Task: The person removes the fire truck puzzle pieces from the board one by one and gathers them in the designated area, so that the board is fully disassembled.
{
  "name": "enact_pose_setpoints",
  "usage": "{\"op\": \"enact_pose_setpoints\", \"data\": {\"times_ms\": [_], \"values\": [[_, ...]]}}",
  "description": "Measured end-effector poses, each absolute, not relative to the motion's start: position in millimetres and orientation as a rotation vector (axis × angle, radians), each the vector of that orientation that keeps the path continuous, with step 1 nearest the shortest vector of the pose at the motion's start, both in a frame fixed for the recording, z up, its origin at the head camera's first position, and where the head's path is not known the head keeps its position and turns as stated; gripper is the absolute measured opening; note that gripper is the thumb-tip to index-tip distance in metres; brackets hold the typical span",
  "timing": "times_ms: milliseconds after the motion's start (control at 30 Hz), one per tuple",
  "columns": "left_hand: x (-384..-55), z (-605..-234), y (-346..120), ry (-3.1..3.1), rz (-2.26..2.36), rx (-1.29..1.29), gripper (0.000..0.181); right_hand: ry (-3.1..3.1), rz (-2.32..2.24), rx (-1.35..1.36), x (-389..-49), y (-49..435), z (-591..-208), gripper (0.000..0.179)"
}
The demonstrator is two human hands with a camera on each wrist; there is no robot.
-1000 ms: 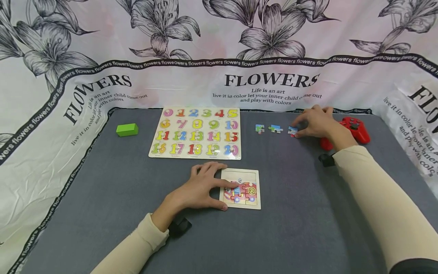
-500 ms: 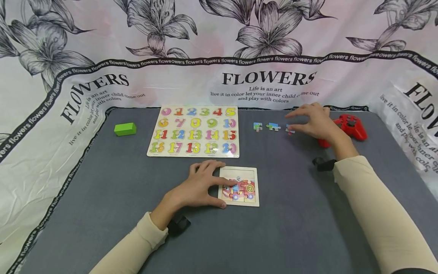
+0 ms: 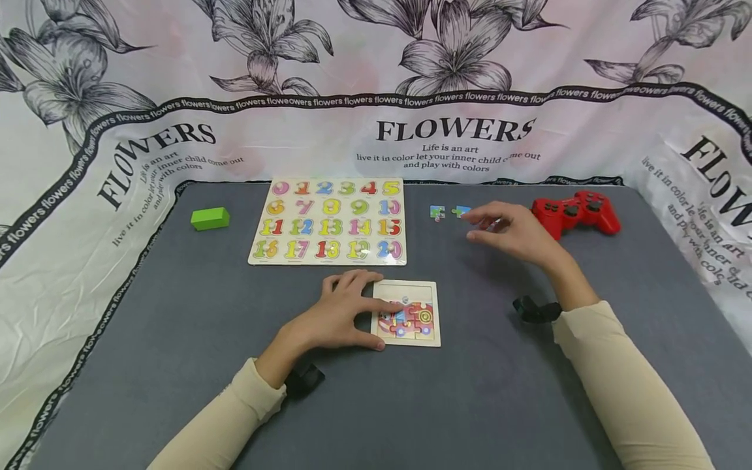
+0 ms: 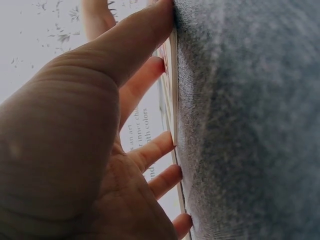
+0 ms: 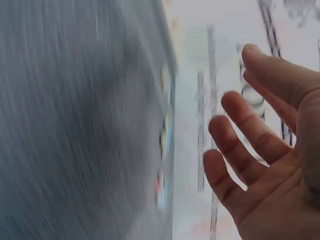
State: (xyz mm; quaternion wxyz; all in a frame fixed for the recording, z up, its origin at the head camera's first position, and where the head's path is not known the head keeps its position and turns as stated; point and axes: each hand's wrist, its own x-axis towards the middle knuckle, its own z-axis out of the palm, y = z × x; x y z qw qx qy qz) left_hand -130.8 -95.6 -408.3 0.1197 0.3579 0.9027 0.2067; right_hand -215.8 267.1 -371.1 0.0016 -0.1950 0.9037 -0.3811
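A small square wooden tray puzzle (image 3: 418, 290) with a red jigsaw picture lies near the middle of the table. My left hand (image 3: 337, 321) rests at its left side with fingers spread, the index finger on the picture and the thumb at the near left corner. In the left wrist view, fingertips (image 4: 164, 177) touch the surface beside the board's edge. My right hand (image 3: 517, 236) hovers above the table near blue-green jigsaw pieces (image 3: 437, 212), its fingers apart and holding nothing. The right wrist view shows three blurred pieces (image 5: 161, 190) on the table; my hand partly hides them in the head view.
A number board (image 3: 329, 222) from 0 to 20 lies behind the tray puzzle. A green block (image 3: 209, 219) sits at the far left, and a red game controller (image 3: 576, 212) behind my right hand. Flower-printed cloth (image 3: 305, 140) hangs along the back.
My right hand has drawn away from the rightmost jigsaw piece and moved left and nearer, uncovering more of the controller. The left hand stays at the tray puzzle. The head view has shifted slightly.
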Motion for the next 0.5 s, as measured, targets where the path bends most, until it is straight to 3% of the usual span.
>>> {"op": "enact_pose_setpoints", "data": {"times_ms": [500], "values": [[-130, -408, -95, 2.626, 0.573, 1.042, 0.069, 2.379, -1.162, -0.995, -171, 195, -397, 0.03]]}}
